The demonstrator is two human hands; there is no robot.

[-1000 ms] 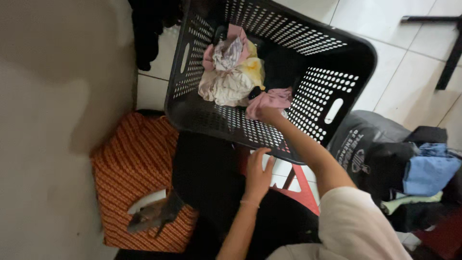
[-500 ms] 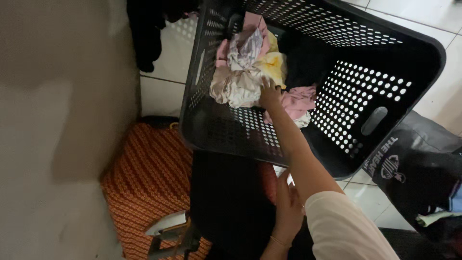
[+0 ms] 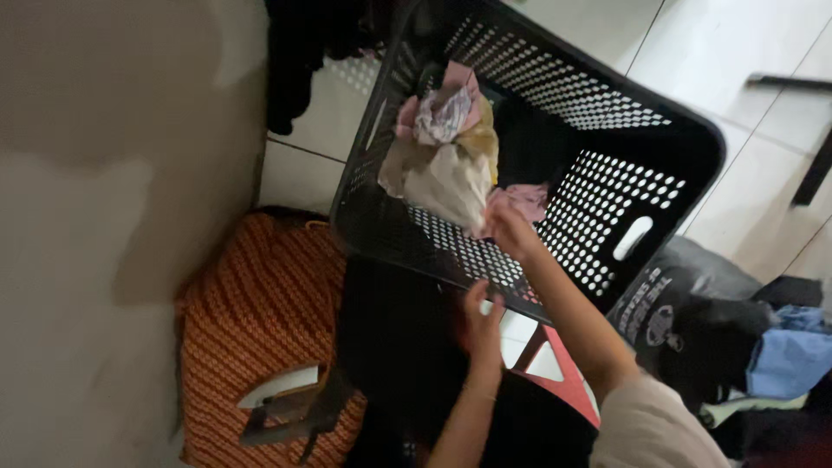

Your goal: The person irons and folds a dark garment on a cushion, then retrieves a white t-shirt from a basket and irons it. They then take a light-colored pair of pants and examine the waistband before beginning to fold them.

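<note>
**Right hand in laundry basket, left hand at basket's near wall**

The black perforated laundry basket is sitting tilted on the white tiled floor, its open top facing the camera and its near wall leaning over a dark cloth. An oval handle slot is showing in the right-hand wall.

An orange striped woven cushion is lying to the left of the basket, against the beige wall. A flat iron is resting on the cushion's lower edge.

A dark printed bag is lying to the right of the basket, with a blue garment bunched just beside it. A black garment is hanging at the top, left of the basket.

Inside the basket, a heap of crumpled laundry, beige, yellow and patterned, is lying against the far left corner. A pink garment is lying just right of the heap, near the basket's near wall.

The right hand is reaching over the near wall into the basket; its fingers are closing together on the pink garment's edge, touching the beige cloth as well.

The left hand is sitting below the basket, fingers spread apart, fingertips touching the outside of the near wall and gripping nothing.
</note>
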